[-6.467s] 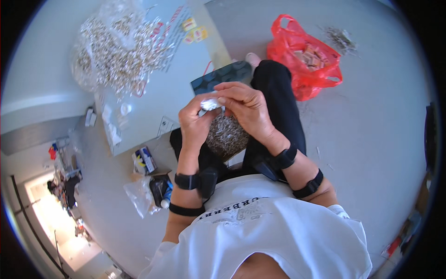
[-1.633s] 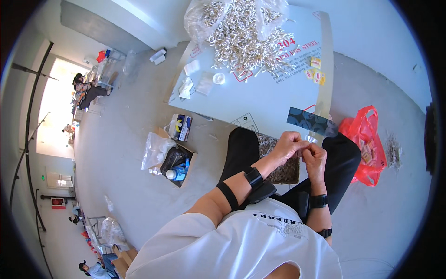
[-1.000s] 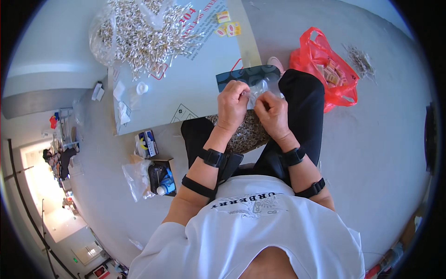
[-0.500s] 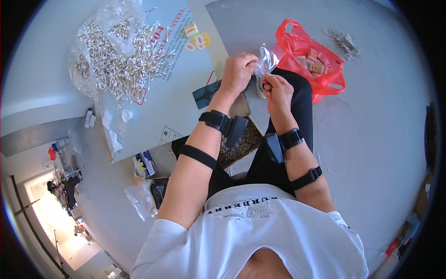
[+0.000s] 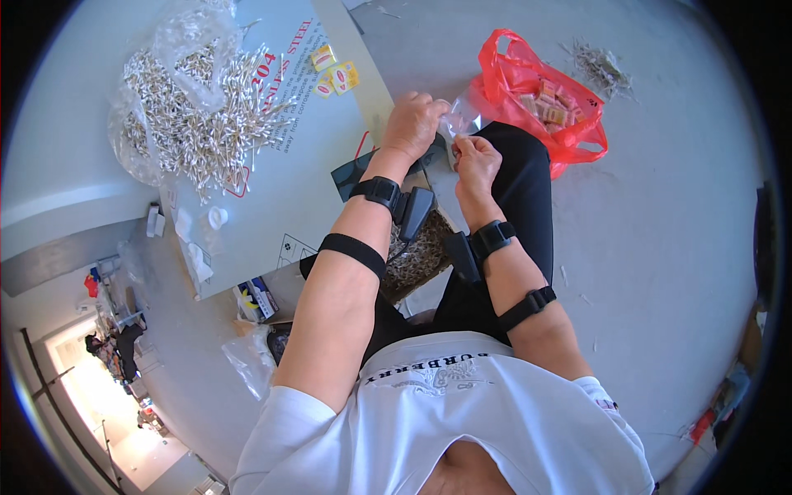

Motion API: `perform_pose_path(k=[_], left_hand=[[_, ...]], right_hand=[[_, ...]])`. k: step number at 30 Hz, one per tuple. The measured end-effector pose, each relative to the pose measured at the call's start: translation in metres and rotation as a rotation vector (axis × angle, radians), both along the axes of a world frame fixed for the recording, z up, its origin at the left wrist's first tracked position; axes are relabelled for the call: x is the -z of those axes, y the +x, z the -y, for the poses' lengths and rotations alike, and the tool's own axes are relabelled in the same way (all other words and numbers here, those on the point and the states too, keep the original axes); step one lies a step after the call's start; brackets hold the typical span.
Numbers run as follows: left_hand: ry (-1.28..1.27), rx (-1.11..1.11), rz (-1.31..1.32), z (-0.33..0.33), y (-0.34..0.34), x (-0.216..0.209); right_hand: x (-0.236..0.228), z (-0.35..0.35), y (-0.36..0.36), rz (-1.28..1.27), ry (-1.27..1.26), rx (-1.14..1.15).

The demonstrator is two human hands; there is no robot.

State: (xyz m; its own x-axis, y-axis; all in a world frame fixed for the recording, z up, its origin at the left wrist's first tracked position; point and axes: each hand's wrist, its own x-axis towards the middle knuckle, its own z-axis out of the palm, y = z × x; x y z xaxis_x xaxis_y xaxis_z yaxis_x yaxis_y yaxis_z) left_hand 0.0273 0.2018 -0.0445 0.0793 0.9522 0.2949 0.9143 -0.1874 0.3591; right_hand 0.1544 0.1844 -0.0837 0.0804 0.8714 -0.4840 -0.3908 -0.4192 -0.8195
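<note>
Pinching clear plastic point(image 5: 464, 122) with left hand point(image 5: 415, 124) and right hand point(image 5: 478, 163).
Probably light, limp, slippery; best held by opposite edges.

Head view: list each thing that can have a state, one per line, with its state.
Left hand: fingers closed on clear plastic
Right hand: fingers closed on clear plastic
Red bag: open, packs inside
Swab bag: open, swabs spilled out
Box: open-topped, small pieces inside
Yellow packets: lying flat
</note>
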Motion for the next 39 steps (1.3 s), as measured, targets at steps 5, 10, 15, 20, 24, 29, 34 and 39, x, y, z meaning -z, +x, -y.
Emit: perform_pose_path(k=[5,10,15,20,24,29,34,39], left_hand=[[-0.027,0.047,0.05,0.011,-0.011,0.001],[0.027,0.096,0.09,0.019,-0.011,-0.008],[0.094,0.097,0.075,0.027,-0.007,-0.015],[0.17,0.065,0.048,0.032,-0.003,-0.016],[0.181,0.026,0.073,0.036,0.0,-0.017],[0.185,-0.025,0.076,0.044,-0.003,-0.017],[0.152,0.032,0.098,0.038,-0.002,-0.022],[0.14,0.055,0.093,0.035,0.0,-0.026]], right_hand=[[-0.008,0.011,0.005,-0.017,-0.022,-0.097],[-0.025,0.016,0.008,-0.104,-0.106,-0.114],[-0.032,0.023,0.009,-0.111,-0.025,-0.089],[-0.034,0.025,0.009,-0.119,0.007,-0.091],[-0.035,0.024,0.012,-0.169,-0.058,-0.122],[-0.037,0.025,0.009,-0.126,-0.093,-0.181],[-0.038,0.022,0.011,-0.103,-0.04,-0.103],[-0.032,0.018,0.013,-0.153,-0.035,-0.171]])
